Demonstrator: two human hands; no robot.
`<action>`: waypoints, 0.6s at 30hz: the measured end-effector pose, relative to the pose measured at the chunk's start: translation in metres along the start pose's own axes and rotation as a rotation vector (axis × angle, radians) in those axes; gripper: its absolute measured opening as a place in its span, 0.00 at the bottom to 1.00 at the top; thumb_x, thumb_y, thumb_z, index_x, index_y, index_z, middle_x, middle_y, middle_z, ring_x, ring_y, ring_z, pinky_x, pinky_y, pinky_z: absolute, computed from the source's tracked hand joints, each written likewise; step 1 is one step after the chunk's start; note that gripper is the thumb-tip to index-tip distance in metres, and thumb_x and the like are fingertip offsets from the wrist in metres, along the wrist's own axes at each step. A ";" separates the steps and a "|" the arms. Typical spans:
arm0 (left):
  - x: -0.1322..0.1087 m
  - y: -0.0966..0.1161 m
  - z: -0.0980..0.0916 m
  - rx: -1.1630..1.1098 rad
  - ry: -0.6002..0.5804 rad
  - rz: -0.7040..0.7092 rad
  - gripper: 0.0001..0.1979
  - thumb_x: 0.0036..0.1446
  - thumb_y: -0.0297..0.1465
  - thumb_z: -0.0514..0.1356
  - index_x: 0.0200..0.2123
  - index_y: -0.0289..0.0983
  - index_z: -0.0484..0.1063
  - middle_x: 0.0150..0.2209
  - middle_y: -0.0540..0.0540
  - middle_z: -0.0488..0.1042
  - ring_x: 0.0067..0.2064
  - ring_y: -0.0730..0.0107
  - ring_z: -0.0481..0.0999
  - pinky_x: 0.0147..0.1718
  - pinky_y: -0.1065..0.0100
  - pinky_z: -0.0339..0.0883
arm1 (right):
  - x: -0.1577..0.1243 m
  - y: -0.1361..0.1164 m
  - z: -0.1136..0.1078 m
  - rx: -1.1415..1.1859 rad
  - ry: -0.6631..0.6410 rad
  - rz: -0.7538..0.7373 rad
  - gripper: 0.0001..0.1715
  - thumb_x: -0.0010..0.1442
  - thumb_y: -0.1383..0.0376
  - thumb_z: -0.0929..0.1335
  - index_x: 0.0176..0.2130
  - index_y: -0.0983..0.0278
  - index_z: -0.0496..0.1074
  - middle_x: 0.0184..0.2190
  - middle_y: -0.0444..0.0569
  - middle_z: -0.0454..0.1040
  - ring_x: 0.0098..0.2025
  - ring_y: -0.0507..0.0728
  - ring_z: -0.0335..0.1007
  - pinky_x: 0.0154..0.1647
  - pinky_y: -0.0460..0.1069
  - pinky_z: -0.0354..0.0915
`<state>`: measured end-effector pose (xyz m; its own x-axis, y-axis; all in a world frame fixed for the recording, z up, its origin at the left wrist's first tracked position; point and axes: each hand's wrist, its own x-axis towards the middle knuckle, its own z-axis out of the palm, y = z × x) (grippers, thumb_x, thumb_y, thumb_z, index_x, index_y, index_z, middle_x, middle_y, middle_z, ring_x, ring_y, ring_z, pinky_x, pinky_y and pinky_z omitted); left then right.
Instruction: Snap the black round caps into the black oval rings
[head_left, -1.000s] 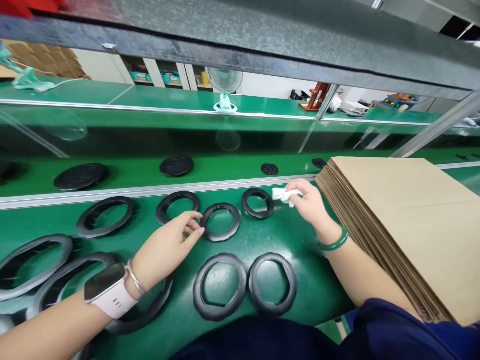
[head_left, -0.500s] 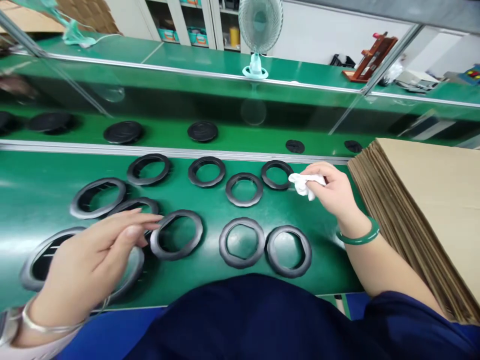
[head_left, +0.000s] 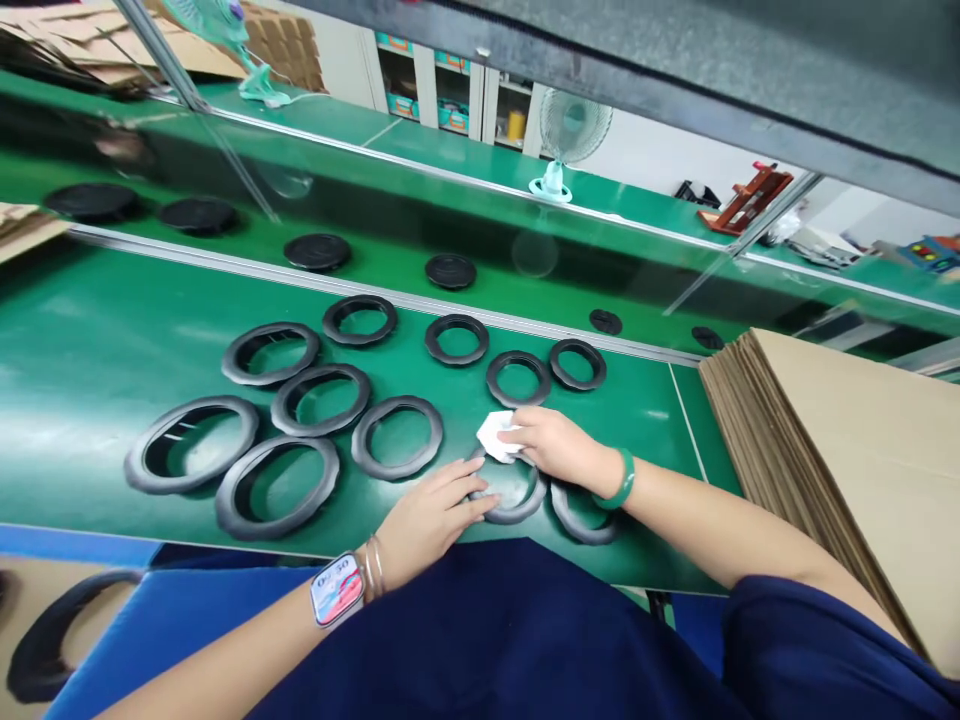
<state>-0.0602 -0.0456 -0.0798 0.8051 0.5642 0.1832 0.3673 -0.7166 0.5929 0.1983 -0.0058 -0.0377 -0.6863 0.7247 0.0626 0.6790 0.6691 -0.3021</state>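
Pinching a crumpled white cloth [head_left: 498, 437] in the right hand [head_left: 553, 448], pressed onto the nearest matte black ring [head_left: 517, 514] at the front edge of the glossy green mat [head_left: 97, 330]. Resting the left hand [head_left: 431, 515] on that ring's left rim, fingers flat and unclenched. Flanked by more round rings [head_left: 397, 437] and stacked flat cardboard [head_left: 847, 450].

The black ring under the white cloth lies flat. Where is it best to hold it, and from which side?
Pinch the ring at its near-left arc, from above: it lies flat, and the open middle admits a finger. The left hand touches there; the right hand with the cloth covers the far arc.
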 end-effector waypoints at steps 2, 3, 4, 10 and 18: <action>-0.003 0.001 0.001 -0.010 0.022 0.003 0.17 0.67 0.29 0.54 0.55 0.46 0.76 0.50 0.39 0.79 0.65 0.50 0.66 0.61 0.48 0.65 | -0.025 0.011 -0.016 -0.032 -0.044 0.078 0.17 0.59 0.81 0.67 0.40 0.64 0.79 0.35 0.49 0.70 0.38 0.58 0.67 0.41 0.48 0.65; -0.004 0.001 0.001 -0.013 0.033 0.005 0.17 0.67 0.29 0.54 0.55 0.46 0.76 0.50 0.39 0.79 0.65 0.50 0.67 0.60 0.49 0.67 | -0.038 0.017 -0.027 -0.056 -0.064 0.125 0.18 0.55 0.83 0.66 0.35 0.65 0.79 0.32 0.49 0.70 0.35 0.57 0.67 0.38 0.48 0.64; -0.004 0.001 0.001 -0.012 0.045 0.008 0.17 0.67 0.29 0.54 0.55 0.46 0.76 0.50 0.39 0.79 0.65 0.50 0.67 0.59 0.49 0.68 | -0.048 0.020 -0.037 -0.088 -0.079 0.176 0.18 0.52 0.84 0.66 0.32 0.66 0.78 0.30 0.49 0.69 0.33 0.57 0.67 0.36 0.48 0.64; -0.002 0.000 0.005 0.111 0.175 0.136 0.16 0.67 0.25 0.54 0.53 0.41 0.76 0.48 0.41 0.79 0.62 0.53 0.70 0.55 0.55 0.73 | -0.040 0.005 -0.052 -0.072 0.211 0.248 0.24 0.58 0.81 0.65 0.50 0.65 0.77 0.44 0.53 0.72 0.45 0.61 0.70 0.47 0.51 0.69; 0.000 -0.002 0.010 0.171 0.291 0.140 0.11 0.64 0.30 0.60 0.49 0.34 0.73 0.45 0.43 0.81 0.59 0.56 0.74 0.55 0.57 0.73 | -0.041 -0.031 0.013 -0.113 0.133 0.102 0.25 0.65 0.80 0.61 0.59 0.77 0.68 0.58 0.64 0.67 0.60 0.66 0.64 0.63 0.61 0.64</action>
<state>-0.0563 -0.0480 -0.0892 0.6955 0.5315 0.4836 0.3552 -0.8393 0.4116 0.2020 -0.0588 -0.0435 -0.5770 0.8000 0.1643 0.7733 0.5999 -0.2051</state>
